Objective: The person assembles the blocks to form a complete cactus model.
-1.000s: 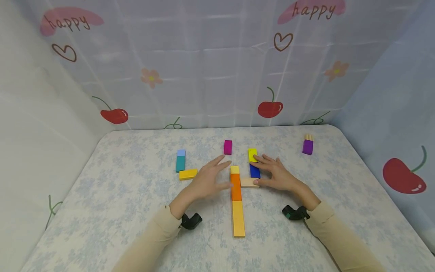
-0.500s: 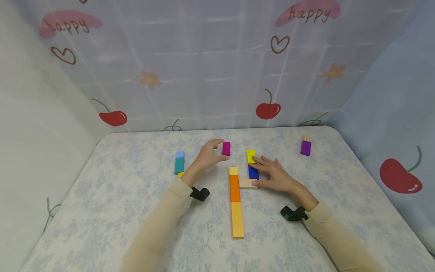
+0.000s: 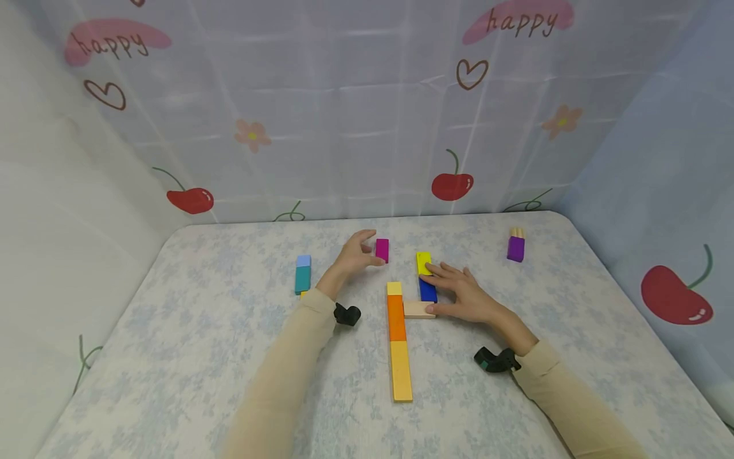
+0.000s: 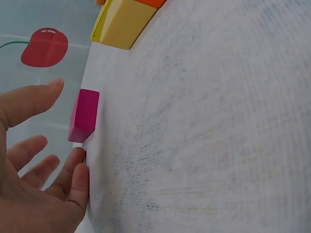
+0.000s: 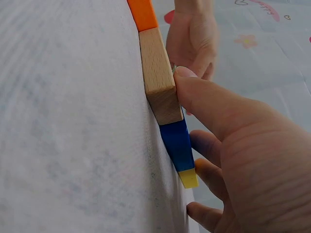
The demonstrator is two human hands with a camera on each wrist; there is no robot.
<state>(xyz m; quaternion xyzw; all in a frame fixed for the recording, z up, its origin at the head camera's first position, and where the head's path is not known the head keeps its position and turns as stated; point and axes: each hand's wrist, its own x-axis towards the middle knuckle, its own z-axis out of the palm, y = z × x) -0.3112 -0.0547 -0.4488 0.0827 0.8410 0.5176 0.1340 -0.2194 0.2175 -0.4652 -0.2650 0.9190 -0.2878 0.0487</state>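
At the back of the table a magenta block (image 3: 383, 248) stands between the spread thumb and fingers of my left hand (image 3: 351, 256). In the left wrist view, a gap shows between the thumb and that block (image 4: 86, 114). My right hand (image 3: 469, 298) lies over a row of blocks with its fingers extended. Its thumb touches a plain wooden block (image 5: 158, 63), while the fingertips reach to a blue block (image 3: 427, 291) and a yellow block (image 3: 423, 259). The wooden block meets the side of an orange block (image 3: 396, 319).
A pale yellow block (image 3: 394, 289) and a long tan block (image 3: 401, 373) line up with the orange one. At left lie a teal block (image 3: 302, 279) and a light blue block (image 3: 304, 260); my left sleeve mostly hides another yellow block. A purple block (image 3: 516, 248) sits at the back right.
My left hand has left the orange column and moved away from me to the magenta block, its forearm now covering the yellow block at left. The right hand stays in place.
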